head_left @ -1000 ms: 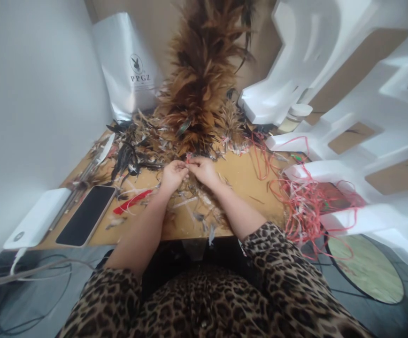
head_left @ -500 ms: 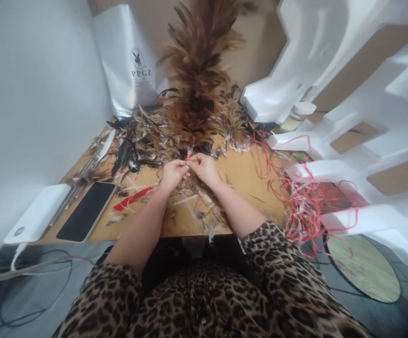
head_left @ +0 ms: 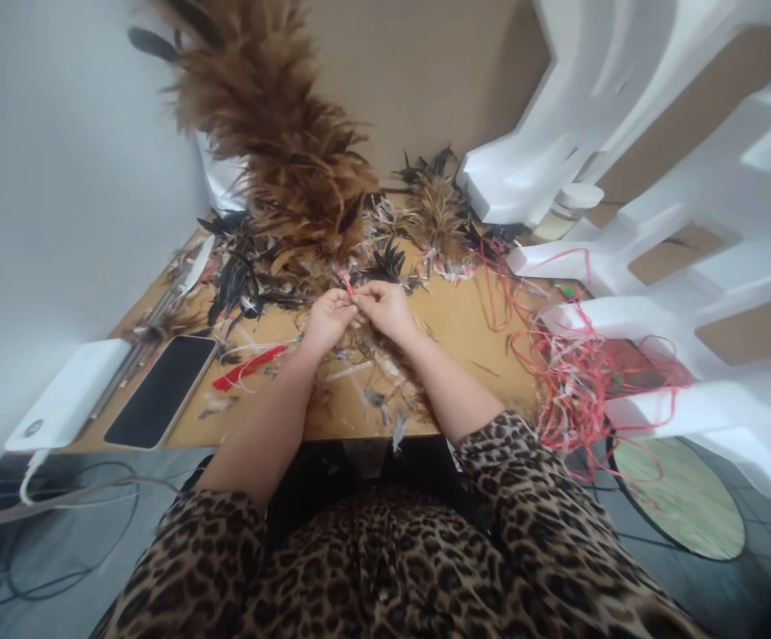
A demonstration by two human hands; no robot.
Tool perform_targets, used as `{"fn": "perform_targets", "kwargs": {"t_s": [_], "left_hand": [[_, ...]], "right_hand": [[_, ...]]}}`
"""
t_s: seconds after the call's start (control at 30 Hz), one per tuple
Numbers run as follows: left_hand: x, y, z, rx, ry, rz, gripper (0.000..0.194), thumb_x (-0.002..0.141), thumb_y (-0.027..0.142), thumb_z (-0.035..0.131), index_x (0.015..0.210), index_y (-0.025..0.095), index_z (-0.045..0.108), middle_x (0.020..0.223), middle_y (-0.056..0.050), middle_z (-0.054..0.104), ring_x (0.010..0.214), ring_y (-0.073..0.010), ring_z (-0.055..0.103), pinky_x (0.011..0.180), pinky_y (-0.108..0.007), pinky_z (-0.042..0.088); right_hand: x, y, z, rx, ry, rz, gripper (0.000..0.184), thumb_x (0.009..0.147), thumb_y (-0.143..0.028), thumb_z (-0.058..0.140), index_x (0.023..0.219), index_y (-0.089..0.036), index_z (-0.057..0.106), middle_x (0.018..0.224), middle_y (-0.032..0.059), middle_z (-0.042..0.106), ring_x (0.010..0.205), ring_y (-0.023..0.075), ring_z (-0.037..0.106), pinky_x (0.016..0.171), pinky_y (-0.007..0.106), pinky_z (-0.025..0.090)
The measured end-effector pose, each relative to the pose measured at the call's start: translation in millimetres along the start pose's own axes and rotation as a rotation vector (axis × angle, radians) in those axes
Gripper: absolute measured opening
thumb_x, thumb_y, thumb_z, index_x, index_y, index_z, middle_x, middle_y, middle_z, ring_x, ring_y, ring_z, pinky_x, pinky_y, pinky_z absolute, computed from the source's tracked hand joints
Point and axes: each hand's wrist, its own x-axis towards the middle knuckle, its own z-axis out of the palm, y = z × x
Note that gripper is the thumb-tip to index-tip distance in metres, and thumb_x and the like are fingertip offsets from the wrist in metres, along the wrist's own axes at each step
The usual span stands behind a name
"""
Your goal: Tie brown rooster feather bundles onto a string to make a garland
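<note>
A long, bushy brown feather duster (head_left: 279, 151) rises from the table and leans away to the upper left. Its near end is a thin stem bound in red and white (head_left: 348, 281), pinched between my two hands. My left hand (head_left: 329, 321) closes on this bound end from the left, thumb and fingers together. From the right, my right hand (head_left: 386, 311) grips the same spot with thumb and forefinger. The fingertips of both hands meet there and partly hide the stem. Loose feathers (head_left: 385, 399) are scattered on the table below the hands.
A phone (head_left: 161, 390) and a white power bank (head_left: 69, 395) lie at left, near a red strip (head_left: 248, 366). Feather bunches (head_left: 435, 213) line the back. Tangled red string (head_left: 585, 382) and white foam pieces (head_left: 684, 413) fill the right side, near a lidded jar (head_left: 575, 204).
The feather duster has swung from nearly upright to a leftward tilt, covering most of the white bag behind it. Both hands remain at its bound end.
</note>
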Motion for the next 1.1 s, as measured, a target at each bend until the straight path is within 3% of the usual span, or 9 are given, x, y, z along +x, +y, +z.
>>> {"fn": "perform_targets", "kwargs": {"t_s": [0.3,0.53,0.67,0.8,1.1], "left_hand": [[0,-4,-1.7,0.114,0.139,0.007,0.030,0.055,0.023,0.077,0.072,0.015,0.053,0.050,0.003,0.058,0.042,-0.0098,0.055,0.038,-0.017,0.037],[-3,4,4.3,0.066,0.148,0.045,0.035,0.056,0.019,0.075,0.082,0.018,0.052,0.057,0.006,0.057,0.043,-0.0069,0.052,0.043,-0.018,0.042],[-2,6,2.0,0.069,0.163,0.059,0.031,0.058,0.019,0.073,0.087,0.016,0.062,0.061,0.004,0.059,0.044,-0.0062,0.051,0.043,-0.018,0.042],[-1,5,-1.3,0.090,0.195,0.051,0.025,0.059,0.021,0.073,0.081,0.015,0.064,0.059,0.003,0.058,0.043,-0.0064,0.051,0.039,-0.017,0.039],[0,11,-3.7,0.142,0.211,-0.060,0.018,0.062,0.022,0.070,0.077,0.013,0.064,0.048,0.003,0.055,0.040,-0.0099,0.054,0.036,-0.017,0.037]], "right_hand": [[1,0,0,-0.113,0.013,-0.031,0.015,0.075,-0.025,0.062,0.075,-0.013,0.071,0.066,0.0010,0.066,0.059,0.0098,0.053,0.058,0.021,0.038],[3,10,5,-0.117,0.001,-0.064,0.021,0.077,-0.030,0.061,0.078,-0.013,0.073,0.069,0.0024,0.068,0.062,0.0117,0.056,0.060,0.022,0.039],[6,10,3,0.023,-0.040,-0.009,0.026,0.078,-0.033,0.060,0.076,-0.010,0.072,0.067,0.0032,0.067,0.059,0.0111,0.054,0.060,0.022,0.040],[9,9,-4,0.123,-0.060,0.095,0.019,0.072,-0.028,0.063,0.074,-0.010,0.071,0.069,0.0027,0.068,0.060,0.0102,0.054,0.062,0.022,0.042],[9,8,-11,0.138,-0.057,0.186,0.018,0.068,-0.028,0.064,0.071,-0.011,0.068,0.059,-0.0009,0.061,0.052,0.0075,0.046,0.055,0.021,0.038]]}}
